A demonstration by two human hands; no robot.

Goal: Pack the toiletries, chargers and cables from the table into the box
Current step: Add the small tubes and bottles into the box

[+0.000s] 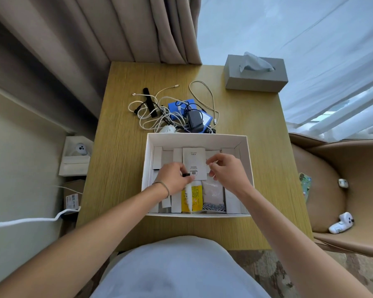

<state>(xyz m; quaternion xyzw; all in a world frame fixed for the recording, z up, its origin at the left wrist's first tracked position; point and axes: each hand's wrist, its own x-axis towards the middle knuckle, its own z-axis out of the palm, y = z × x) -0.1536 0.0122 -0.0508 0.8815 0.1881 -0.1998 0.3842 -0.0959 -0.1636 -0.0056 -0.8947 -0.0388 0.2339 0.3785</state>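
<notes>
A white open box (pixel 224 139) sits on the wooden table (pixel 116 168). Inside lie several white cartons, a white packet with a printed label (pixel 193 162), a yellow tube (pixel 194 197) and a clear pouch (pixel 213 191). My left hand (pixel 176 178) is inside the box, fingers pinched on a small dark item beside the yellow tube. My right hand (pixel 225 169) hovers over the box's right side, fingertips pinched on the edge of the clear pouch. Behind the box lies a tangle of white cables (pixel 153 114), a black charger (pixel 194 122) and blue packs (pixel 178 108).
A grey tissue box (pixel 255 78) stands at the table's far right corner. Curtains hang behind. A tan chair (pixel 323 190) on the right holds white controllers and an earbud case. Cartons and a white cable sit on the floor at left.
</notes>
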